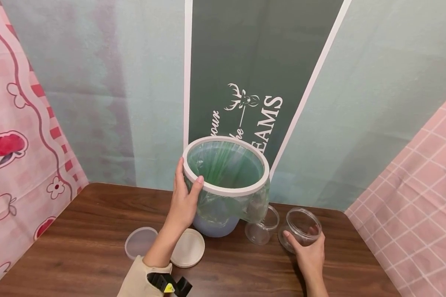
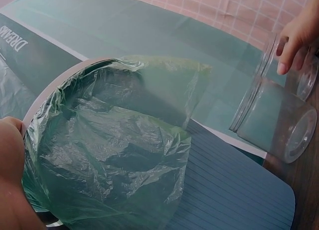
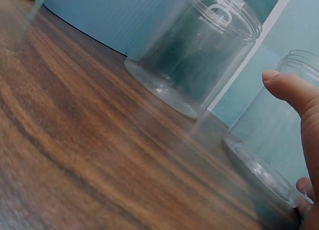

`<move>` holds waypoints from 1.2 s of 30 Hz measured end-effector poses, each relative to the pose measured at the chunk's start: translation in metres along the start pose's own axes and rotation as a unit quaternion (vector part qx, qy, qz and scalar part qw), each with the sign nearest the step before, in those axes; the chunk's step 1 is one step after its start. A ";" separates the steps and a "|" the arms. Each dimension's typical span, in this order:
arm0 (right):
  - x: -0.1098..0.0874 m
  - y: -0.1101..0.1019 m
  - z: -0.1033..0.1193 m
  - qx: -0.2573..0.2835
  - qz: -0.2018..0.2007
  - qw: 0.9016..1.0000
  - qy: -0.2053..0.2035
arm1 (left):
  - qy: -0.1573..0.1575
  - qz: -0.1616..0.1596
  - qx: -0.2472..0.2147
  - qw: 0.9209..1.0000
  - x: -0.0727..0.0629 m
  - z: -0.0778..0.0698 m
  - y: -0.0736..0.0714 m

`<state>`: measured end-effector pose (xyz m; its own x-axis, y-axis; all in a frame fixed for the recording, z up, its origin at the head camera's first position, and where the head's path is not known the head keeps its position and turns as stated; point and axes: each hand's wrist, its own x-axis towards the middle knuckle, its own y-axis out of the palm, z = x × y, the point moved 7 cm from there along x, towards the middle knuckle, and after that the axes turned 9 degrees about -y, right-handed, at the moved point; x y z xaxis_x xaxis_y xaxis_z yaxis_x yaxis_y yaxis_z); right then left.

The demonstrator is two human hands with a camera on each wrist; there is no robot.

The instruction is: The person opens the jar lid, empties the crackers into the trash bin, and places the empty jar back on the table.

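My left hand (image 1: 184,203) grips the white rim (image 1: 241,191) of a blue trash can (image 1: 216,226), thumb outside near the front. A green plastic bag (image 1: 223,165) lines the can and folds over its rim, hanging down the outside. My right hand (image 1: 310,255) holds a clear jar (image 1: 301,225) at the right, thumb on the near side and fingers around the far side. Between that jar and the can stands a second clear jar (image 1: 259,233), partly covered by the hanging bag in the head view. Both jars are upright and lidless on the table.
A translucent round lid (image 1: 139,242) and a cream round lid (image 1: 188,248) lie on the wooden table (image 1: 96,231) by my left forearm. A green cloth backdrop (image 1: 156,103) rises behind the table, with pink patterned cloths at both sides.
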<state>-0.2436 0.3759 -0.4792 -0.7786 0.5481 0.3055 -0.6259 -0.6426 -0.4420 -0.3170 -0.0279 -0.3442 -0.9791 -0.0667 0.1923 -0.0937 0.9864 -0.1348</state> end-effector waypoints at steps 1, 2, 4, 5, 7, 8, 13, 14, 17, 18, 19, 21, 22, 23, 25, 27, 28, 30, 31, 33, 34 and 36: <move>0.000 0.000 0.000 0.002 0.000 1.000 -0.001 | 0.000 0.000 0.001 1.000 0.000 0.000 0.000; 0.000 0.001 0.000 0.004 0.000 1.000 -0.001 | 0.000 0.000 0.001 1.000 0.000 0.000 0.000; 0.000 0.001 0.001 0.004 0.000 1.000 -0.003 | -0.001 0.001 0.001 1.000 0.000 -0.001 0.000; 0.000 0.001 0.001 0.003 0.000 1.000 -0.003 | -0.002 0.002 0.001 1.000 -0.001 0.000 0.000; -0.001 0.000 0.001 0.002 -0.001 1.000 -0.003 | -0.004 0.003 0.000 1.000 -0.001 0.000 0.000; -0.001 0.000 0.001 0.000 -0.001 1.000 -0.003 | -0.004 0.003 -0.001 1.000 -0.001 0.000 0.000; -0.002 0.000 0.000 -0.003 0.002 1.000 -0.002 | -0.004 0.005 -0.003 1.000 -0.001 0.000 0.001; -0.002 0.000 -0.001 -0.004 0.002 1.000 -0.002 | -0.004 0.006 -0.004 1.000 -0.001 0.000 0.001; -0.001 0.000 -0.001 -0.002 0.002 1.000 -0.004 | -0.002 0.005 -0.003 1.000 -0.001 0.000 0.000; -0.001 0.001 -0.001 -0.001 0.001 1.000 -0.005 | -0.002 0.005 -0.003 1.000 -0.002 0.000 0.000; -0.001 0.001 -0.001 0.000 0.001 1.000 -0.006 | -0.003 0.006 -0.003 1.000 -0.002 0.000 0.000; -0.001 0.001 0.000 0.002 0.001 1.000 -0.009 | -0.004 0.006 -0.003 1.000 -0.002 0.000 0.000; -0.001 0.001 0.000 0.002 0.000 1.000 -0.010 | -0.005 0.007 -0.002 1.000 -0.002 0.000 0.000; -0.001 0.001 0.000 0.002 -0.001 1.000 -0.011 | -0.006 0.007 -0.002 1.000 -0.002 0.000 0.000; -0.001 0.001 0.000 0.003 -0.002 1.000 -0.012 | -0.006 0.008 -0.002 1.000 -0.002 0.000 0.000; -0.001 0.001 0.000 0.001 -0.002 1.000 -0.012 | -0.005 0.009 -0.002 1.000 -0.002 0.000 0.000; -0.001 0.001 0.000 0.000 -0.003 1.000 -0.012 | -0.004 0.009 -0.002 1.000 -0.002 0.000 0.000; -0.001 0.001 -0.001 -0.002 -0.003 1.000 -0.010 | -0.003 0.008 -0.002 1.000 -0.002 0.000 0.001; -0.001 0.001 -0.001 -0.003 -0.002 1.000 -0.010 | -0.002 0.008 -0.001 1.000 -0.002 0.000 0.001; -0.001 0.001 -0.001 -0.005 -0.003 1.000 -0.010 | 0.000 0.008 -0.002 1.000 -0.002 0.000 0.001; -0.001 0.001 -0.001 -0.006 -0.003 1.000 -0.011 | 0.001 0.008 -0.001 1.000 -0.002 0.000 0.000; -0.001 0.001 -0.001 -0.007 -0.003 1.000 -0.011 | 0.002 0.008 -0.001 1.000 -0.002 0.001 0.000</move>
<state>-0.2438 0.3752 -0.4807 -0.7760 0.5393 0.3271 -0.6297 -0.6324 -0.4511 -0.3152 -0.0274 -0.3456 -0.9798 -0.0497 0.1938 -0.0770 0.9878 -0.1357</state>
